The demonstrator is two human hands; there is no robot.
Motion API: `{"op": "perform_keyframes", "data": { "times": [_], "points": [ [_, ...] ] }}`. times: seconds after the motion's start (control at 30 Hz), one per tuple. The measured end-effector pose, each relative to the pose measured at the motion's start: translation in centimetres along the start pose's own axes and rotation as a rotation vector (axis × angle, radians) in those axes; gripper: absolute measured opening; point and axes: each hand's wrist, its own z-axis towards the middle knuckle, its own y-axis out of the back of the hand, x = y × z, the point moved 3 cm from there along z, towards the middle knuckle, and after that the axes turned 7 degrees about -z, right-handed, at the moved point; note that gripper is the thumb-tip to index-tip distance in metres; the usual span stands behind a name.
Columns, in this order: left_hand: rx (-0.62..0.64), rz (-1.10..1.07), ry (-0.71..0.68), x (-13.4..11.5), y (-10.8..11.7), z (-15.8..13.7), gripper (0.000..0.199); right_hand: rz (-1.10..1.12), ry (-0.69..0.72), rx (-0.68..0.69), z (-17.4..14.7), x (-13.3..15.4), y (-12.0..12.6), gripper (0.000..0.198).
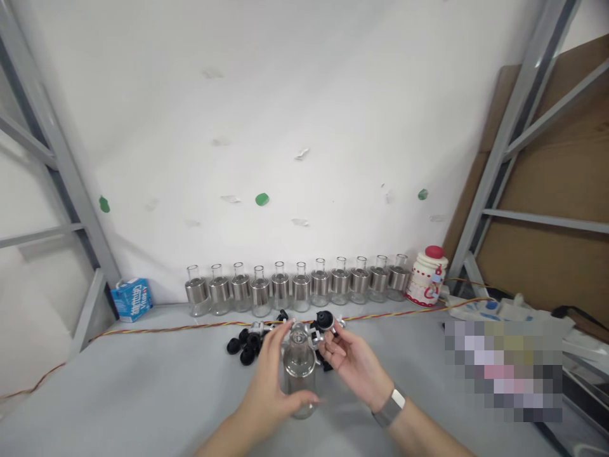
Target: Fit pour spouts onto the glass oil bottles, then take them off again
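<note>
A clear glass bottle [300,363] with a silver metal band round its body stands upright on the grey table in front of me. My left hand [269,384] curves round its left side, thumb across the front, and grips it. Just right of the bottle's neck, my right hand [354,363] pinches a black bottle stopper [325,319] with a pale metal fitting under it. Behind the bottle lies a loose heap of black stoppers [247,346] with silvery pieces among them, partly hidden by my hands.
Several matching banded bottles [260,294] line the wall. A blue carton [132,299] sits at the left end and a white jar with a red lid [427,276] at the right. A twisted red-yellow wire [190,327] crosses the table. Plastic-wrapped items [514,311] lie at the right.
</note>
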Motion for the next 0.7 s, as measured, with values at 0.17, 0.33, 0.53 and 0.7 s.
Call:
{"op": "perform_keyframes", "data": {
  "times": [0.17, 0.33, 0.53, 0.7],
  "points": [
    [-0.481, 0.316, -0.405, -3.6, 3.3, -0.7, 0.041, 0.042, -0.065, 0.058, -3.5, 0.6, -3.4, 0.011],
    [-0.303, 0.539, -0.647, -8.8, 2.8, -0.7, 0.023, 0.022, -0.206, 0.313, -8.4, -1.0, -7.2, 0.03],
    [-0.143, 0.665, -0.609, -9.4, 2.5, -0.2, 0.015, -0.045, -0.278, 0.426, -9.2, -2.6, -7.6, 0.036],
    [-0.06, 0.716, -0.609, -8.7, 2.8, 0.1, 0.011, -0.038, -0.334, 0.46, -9.2, -2.9, -7.2, 0.034]
  ]
}}
